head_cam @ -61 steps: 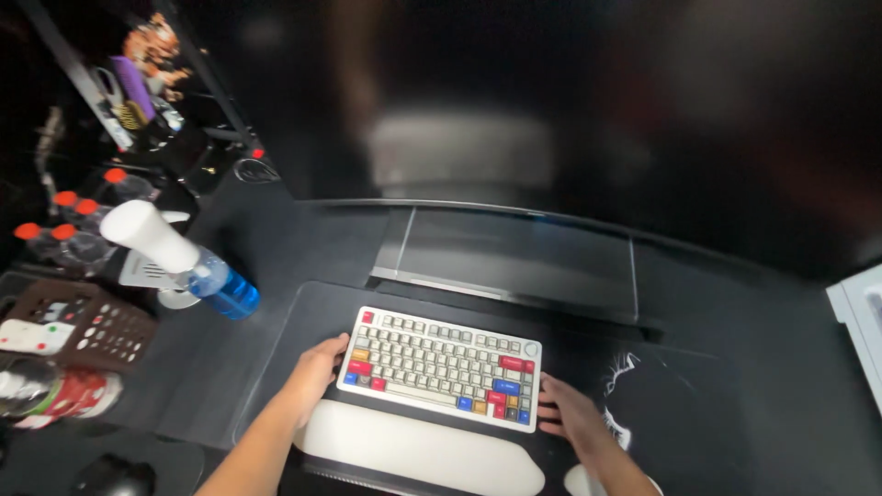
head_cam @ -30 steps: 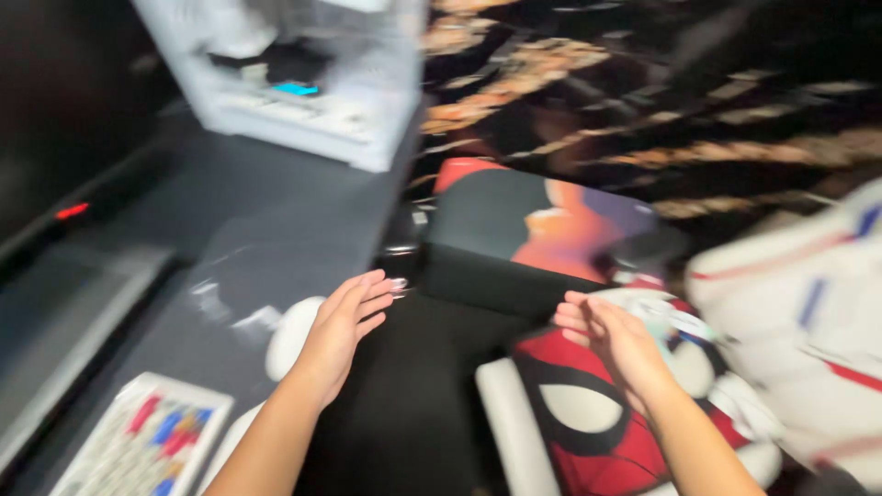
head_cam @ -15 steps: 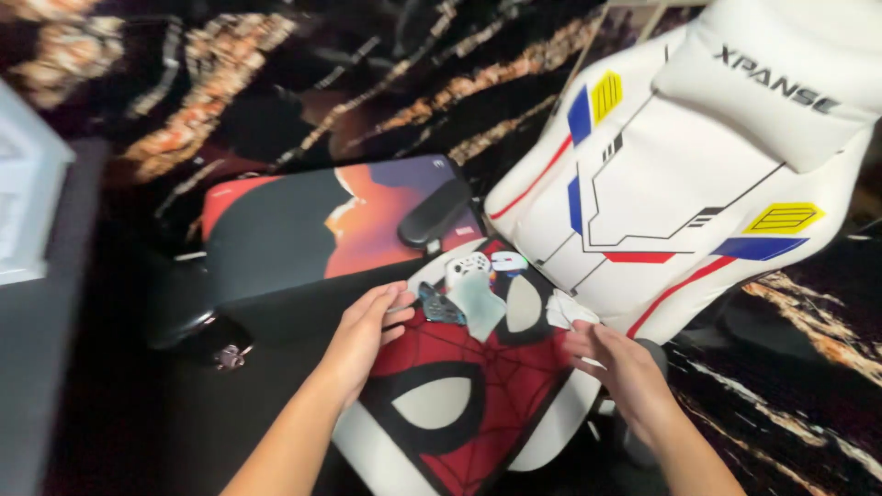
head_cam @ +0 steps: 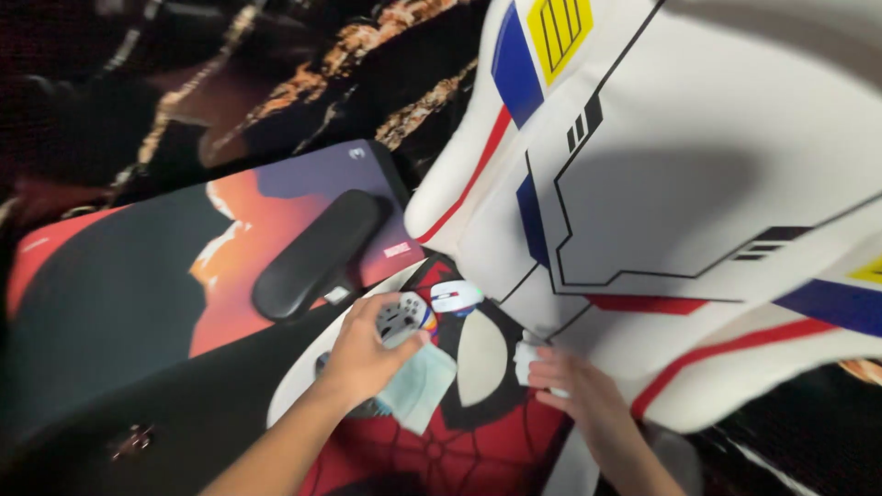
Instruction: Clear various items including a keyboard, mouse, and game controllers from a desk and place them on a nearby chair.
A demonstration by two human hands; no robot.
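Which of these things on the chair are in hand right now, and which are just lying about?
In hand:
left hand grips a white mouse and a pale green cloth
right hand touches a small white thing

Lying about:
second white mouse
black wrist rest
orange desk mat
red cushion
white chair

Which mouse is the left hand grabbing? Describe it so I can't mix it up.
On the white gaming chair, find the red web-patterned seat cushion. At its back edge, the left hand closes on a white perforated mouse; the smooth white mouse beside it lies untouched.
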